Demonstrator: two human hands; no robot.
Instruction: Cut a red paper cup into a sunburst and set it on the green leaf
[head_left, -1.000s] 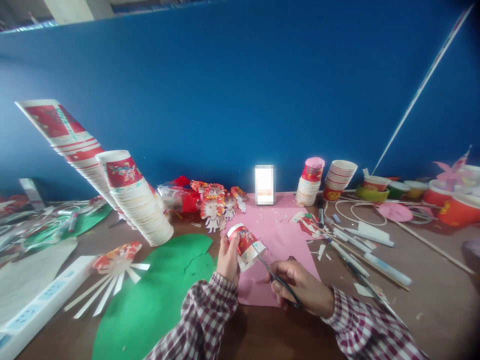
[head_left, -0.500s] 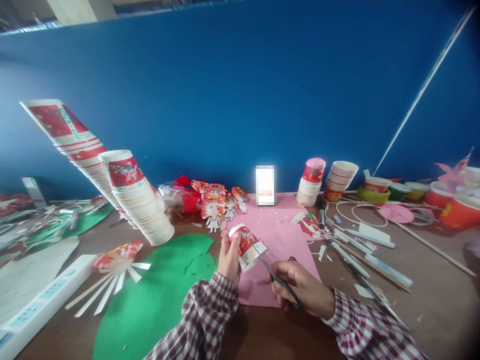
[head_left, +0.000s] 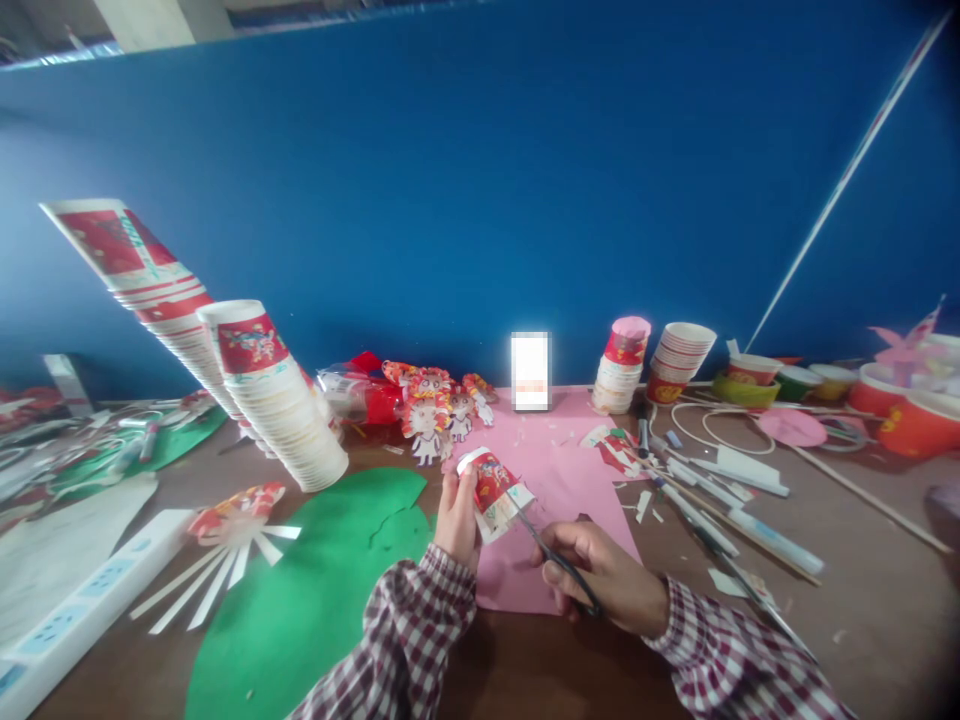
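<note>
A red and white paper cup (head_left: 495, 482) is tilted over the pink sheet (head_left: 600, 520), its patterned side facing me. My left hand (head_left: 456, 515) is closed round the left side of the cup. Dark-handled scissors (head_left: 566, 570) are in my right hand (head_left: 600, 575), whose fingers are wrapped round the handles. The scissors' blades touch the cup's lower right edge, where its white part shows. Paper figures with red and orange hair (head_left: 427, 415) stand just behind the cup.
Tall leaning cup stacks (head_left: 281, 410) rise at the left, beside green paper (head_left: 322, 590), a fringed cut cup (head_left: 238, 520) and a white power strip (head_left: 90, 600). Shorter stacks (head_left: 679, 360) stand back right. Pens and sticks (head_left: 776, 540) lie right, near orange bowls (head_left: 922, 425).
</note>
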